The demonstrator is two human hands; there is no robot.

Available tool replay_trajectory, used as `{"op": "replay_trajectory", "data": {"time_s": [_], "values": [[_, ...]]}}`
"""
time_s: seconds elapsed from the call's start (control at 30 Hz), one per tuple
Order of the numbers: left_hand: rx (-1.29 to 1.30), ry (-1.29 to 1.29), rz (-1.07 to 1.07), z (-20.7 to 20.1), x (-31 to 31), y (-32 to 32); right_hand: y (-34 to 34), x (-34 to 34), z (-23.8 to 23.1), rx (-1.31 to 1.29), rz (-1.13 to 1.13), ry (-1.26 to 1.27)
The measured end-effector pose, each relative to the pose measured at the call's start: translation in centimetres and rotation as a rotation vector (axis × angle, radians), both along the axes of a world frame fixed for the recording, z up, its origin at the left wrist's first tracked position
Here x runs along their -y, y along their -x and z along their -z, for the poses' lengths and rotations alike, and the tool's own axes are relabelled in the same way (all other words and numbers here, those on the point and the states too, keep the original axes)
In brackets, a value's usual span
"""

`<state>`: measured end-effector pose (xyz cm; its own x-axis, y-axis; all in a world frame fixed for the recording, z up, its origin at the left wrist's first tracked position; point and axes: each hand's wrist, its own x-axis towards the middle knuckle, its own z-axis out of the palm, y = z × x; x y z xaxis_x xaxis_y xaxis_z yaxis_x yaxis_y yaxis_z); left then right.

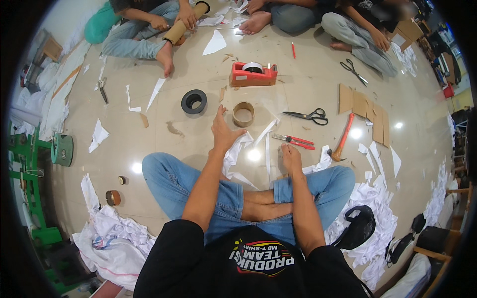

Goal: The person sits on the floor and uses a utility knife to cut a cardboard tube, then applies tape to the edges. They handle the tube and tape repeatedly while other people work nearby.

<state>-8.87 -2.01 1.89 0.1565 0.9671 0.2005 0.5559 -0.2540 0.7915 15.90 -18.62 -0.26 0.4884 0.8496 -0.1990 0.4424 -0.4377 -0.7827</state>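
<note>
Head view: below-left of the brown tape roll [243, 124], our left hand [225, 133] splays; below-right, our right hand [292, 160] curls, grip unclear.

- A red tape dispenser [256, 77] stands in the upper middle.
- A red pencil [293, 50] lies farther, to its right.
- Black scissors [356, 72] lie slightly open at upper right.
- A seated co-worker [124, 42] at upper left holds a brown tube [179, 32].
- A green metal frame [47, 236] stands at the left edge.
- A heap of white scraps [382, 213] lies at lower right.
</note>
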Motion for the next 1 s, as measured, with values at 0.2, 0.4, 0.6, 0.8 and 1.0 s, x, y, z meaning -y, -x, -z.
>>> {"op": "replay_trajectory", "data": {"time_s": [0.2, 0.4, 0.6, 0.8, 1.0], "values": [[0.039, 0.068, 0.098, -4.8, -1.9, 3.4, 0.8, 0.2, -1.0, -0.126, 0.032, -0.211], [-0.273, 0.164, 0.285, -8.1, -4.5, 10.7, 0.8, 0.6, -1.7, -0.195, 0.081, -0.136], [-0.298, 0.171, 0.047, -2.6, -3.3, 17.0, 0.6, 0.3, -0.3, -0.149, 0.078, -0.150], [-0.231, 0.129, 0.148, -1.8, -2.4, 12.3, 1.5, 0.5, -1.9, -0.129, 0.104, -0.142], [-0.318, 0.103, 0.434, -1.4, -2.2, 10.7, -1.4, -1.1, -2.0, -0.335, 0.146, -0.298]]}}
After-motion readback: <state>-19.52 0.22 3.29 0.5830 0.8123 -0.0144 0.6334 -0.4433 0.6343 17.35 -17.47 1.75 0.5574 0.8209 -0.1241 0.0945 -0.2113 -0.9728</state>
